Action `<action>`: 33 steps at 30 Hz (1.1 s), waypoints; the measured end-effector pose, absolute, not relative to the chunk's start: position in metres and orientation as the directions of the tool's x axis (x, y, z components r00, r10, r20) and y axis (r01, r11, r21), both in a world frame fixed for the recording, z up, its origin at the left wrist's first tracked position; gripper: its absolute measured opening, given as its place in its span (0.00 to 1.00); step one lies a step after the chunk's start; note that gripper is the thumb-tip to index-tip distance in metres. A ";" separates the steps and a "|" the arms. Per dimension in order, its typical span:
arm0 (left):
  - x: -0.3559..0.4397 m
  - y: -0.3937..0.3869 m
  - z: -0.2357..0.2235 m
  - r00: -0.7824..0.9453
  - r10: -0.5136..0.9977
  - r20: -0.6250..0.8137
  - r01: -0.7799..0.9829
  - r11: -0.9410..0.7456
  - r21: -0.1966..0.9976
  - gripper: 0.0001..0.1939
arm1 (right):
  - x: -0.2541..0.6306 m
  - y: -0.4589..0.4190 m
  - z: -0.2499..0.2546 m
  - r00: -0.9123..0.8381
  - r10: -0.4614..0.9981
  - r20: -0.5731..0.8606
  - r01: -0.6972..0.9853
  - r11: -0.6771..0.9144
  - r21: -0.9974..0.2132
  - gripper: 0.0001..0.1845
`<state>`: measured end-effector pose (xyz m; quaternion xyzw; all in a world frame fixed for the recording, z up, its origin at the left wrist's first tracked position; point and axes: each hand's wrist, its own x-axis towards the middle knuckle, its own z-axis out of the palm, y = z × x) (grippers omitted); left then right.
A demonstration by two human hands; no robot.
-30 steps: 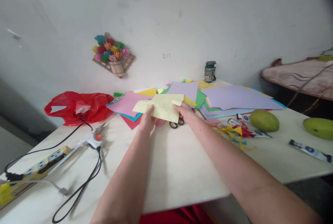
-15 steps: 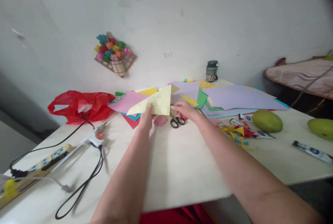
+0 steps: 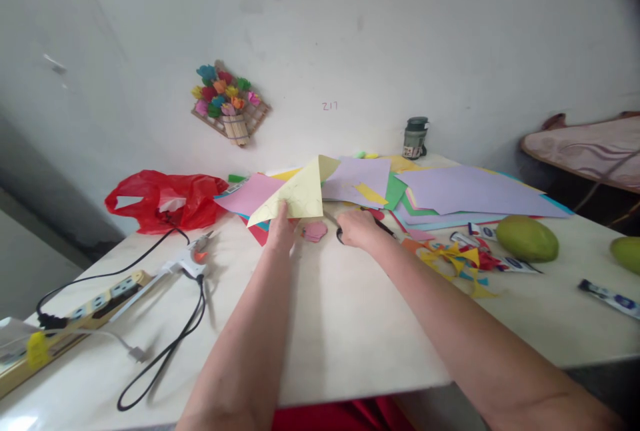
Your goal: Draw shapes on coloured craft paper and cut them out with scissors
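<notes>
My left hand [image 3: 281, 229] is closed on a pale yellow sheet of paper [image 3: 303, 194], thumb on its face; faint drawn lines show near the lower edge, and the top corner folds back. On the table to its right, my right hand [image 3: 356, 227] is closed over black-handled scissors [image 3: 385, 227]. One handle loop peeks out left of the fingers, and the rest is largely covered. Between the hands lies a pink cut paper piece [image 3: 315, 231].
Coloured sheets [image 3: 465, 191] spread along the back. To the right lie paper scraps [image 3: 453, 259], glue tubes [image 3: 610, 297] and a green mango [image 3: 527, 239]. At left are a red plastic bag [image 3: 200, 197], a glue gun [image 3: 187, 261] with its cord, and a power strip [image 3: 107, 297].
My right hand has moved from the yellow sheet's edge down onto the scissors and closed on them. The sheet stays in my left hand, slightly turned. The camera view has shifted a little left.
</notes>
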<state>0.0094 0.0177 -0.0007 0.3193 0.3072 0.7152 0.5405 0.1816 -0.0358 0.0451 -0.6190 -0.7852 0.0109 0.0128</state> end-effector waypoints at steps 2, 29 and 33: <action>0.008 0.018 -0.001 -0.208 0.972 0.112 -0.620 -0.219 0.753 0.18 | 0.189 -0.032 0.044 -0.204 0.977 0.070 0.971 0.210 -0.113 0.14; -0.003 0.024 0.000 -0.389 0.920 -0.047 -0.504 -0.169 0.847 0.16 | 0.287 -0.032 0.048 -0.430 0.869 -0.245 0.400 -0.060 -0.914 0.10; -0.004 0.023 0.000 -0.349 0.937 0.006 -0.538 -0.205 0.818 0.16 | 0.275 -0.031 0.052 -0.508 0.813 -0.285 0.483 -0.005 -0.875 0.09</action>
